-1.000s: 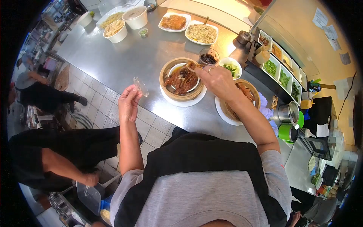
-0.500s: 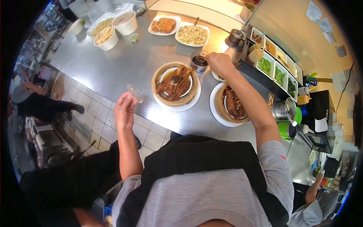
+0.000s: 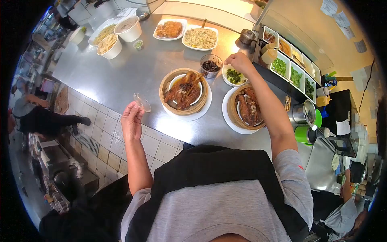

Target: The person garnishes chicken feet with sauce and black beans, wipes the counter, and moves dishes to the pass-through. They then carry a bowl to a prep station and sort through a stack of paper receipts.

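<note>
My left hand (image 3: 132, 119) pinches a clear round plastic lid (image 3: 142, 102) just off the counter's near edge. My right hand (image 3: 238, 62), fingers drawn together, is just above a small white bowl of cooked greens (image 3: 234, 76); whatever its fingertips may hold does not show. Left of that hand stands a clear plastic cup (image 3: 210, 74) of dark chunky sauce. A bamboo steamer (image 3: 163, 97) on a white plate contains a dish of reddish-brown braised meat (image 3: 184, 90), dark bits on top. Under my right forearm, a second bamboo steamer (image 3: 231, 108) has similar meat, partly covered.
Fried food (image 3: 169, 29) and fried rice (image 3: 200, 38) sit on white dishes at the back. White tubs (image 3: 128, 32) stand far left. Garnish trays (image 3: 292, 74) and squeeze bottles line the right. Pots (image 3: 302, 117) stand nearer. Other people are at both sides.
My right hand has moved right, from over the sauce cup to above the greens bowl. The left hand still pinches the lid. The view has shifted slightly.
</note>
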Tool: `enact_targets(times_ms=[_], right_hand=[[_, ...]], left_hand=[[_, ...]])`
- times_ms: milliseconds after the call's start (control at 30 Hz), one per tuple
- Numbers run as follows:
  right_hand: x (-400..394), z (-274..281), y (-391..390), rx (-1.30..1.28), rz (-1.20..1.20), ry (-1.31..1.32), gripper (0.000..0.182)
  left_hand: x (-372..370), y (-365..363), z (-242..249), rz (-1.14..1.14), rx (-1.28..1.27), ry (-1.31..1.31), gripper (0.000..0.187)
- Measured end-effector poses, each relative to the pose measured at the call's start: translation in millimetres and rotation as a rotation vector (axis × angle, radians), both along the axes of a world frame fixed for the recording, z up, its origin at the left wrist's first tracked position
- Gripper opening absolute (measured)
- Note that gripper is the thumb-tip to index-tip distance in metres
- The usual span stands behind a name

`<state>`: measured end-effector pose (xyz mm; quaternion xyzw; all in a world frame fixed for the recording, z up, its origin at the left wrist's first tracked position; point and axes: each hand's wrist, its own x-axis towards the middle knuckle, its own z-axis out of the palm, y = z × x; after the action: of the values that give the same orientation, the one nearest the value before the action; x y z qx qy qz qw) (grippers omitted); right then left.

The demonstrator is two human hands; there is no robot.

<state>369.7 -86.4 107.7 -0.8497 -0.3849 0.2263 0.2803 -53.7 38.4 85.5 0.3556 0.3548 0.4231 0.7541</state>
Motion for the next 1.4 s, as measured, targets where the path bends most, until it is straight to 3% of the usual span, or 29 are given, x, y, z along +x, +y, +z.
enact_targets(times_ms=[67, 200, 400, 667, 767, 933, 967, 1067, 1167, 1200, 1267, 1400], right_hand=[[3.8, -0.2, -7.4, 0.043, -0.064, 0.054, 0.019], [-9.5, 34.8, -49.7, 0.232, -0.175, 0.514, 0.016], [-47.6, 75.2, -162.4, 0.294, -0.099, -0.069, 0.019], [-99.9, 54.4, -239.4, 0.356, 0.108, -0.708, 0.013], [-100.8, 56.9, -247.8, 0.345, 0.1, -0.878, 0.016], [-99.8, 45.8, -256.3, 0.366, 0.045, -0.94, 0.015], [-98.3, 40.9, -256.9, 0.386, 0.023, -0.938, 0.014], [-91.9, 20.4, -247.2, 0.645, -0.301, -0.418, 0.013], [-79.1, 41.3, -231.9, 0.473, -0.455, 0.129, 0.021], [-80.7, 51.7, -214.2, 0.412, -0.442, 0.185, 0.024], [-85.1, 57.5, -164.1, 0.519, -0.231, -0.156, 0.027], [-86.0, 53.9, -56.8, 0.117, -0.183, -0.401, 0.025]], left_hand=[[-1.0, 1.4, -0.9, -0.003, 0.011, 0.002, 0.016], [-0.9, 1.0, 1.2, -0.026, 0.032, -0.011, 0.019], [4.0, -3.6, 3.9, -0.084, 0.068, -0.004, 0.021], [20.1, -34.5, 23.6, -0.147, 0.105, -0.007, 0.02], [23.1, -45.6, 28.7, -0.146, 0.116, 0.003, 0.02], [29.0, -38.8, 41.2, -0.17, 0.162, 0.021, 0.022], [33.1, -33.8, 45.2, -0.181, 0.172, 0.024, 0.022], [46.0, -11.3, 59.2, -0.228, 0.239, 0.039, 0.022], [73.3, 17.1, 69.6, -0.342, 0.347, 0.075, 0.02], [84.8, 25.6, 75.8, -0.381, 0.384, 0.1, 0.019], [110.7, 42.8, 82.9, -0.469, 0.507, 0.146, 0.018], [172.6, 64.8, 96.7, -0.662, 0.914, 0.336, 0.017]])
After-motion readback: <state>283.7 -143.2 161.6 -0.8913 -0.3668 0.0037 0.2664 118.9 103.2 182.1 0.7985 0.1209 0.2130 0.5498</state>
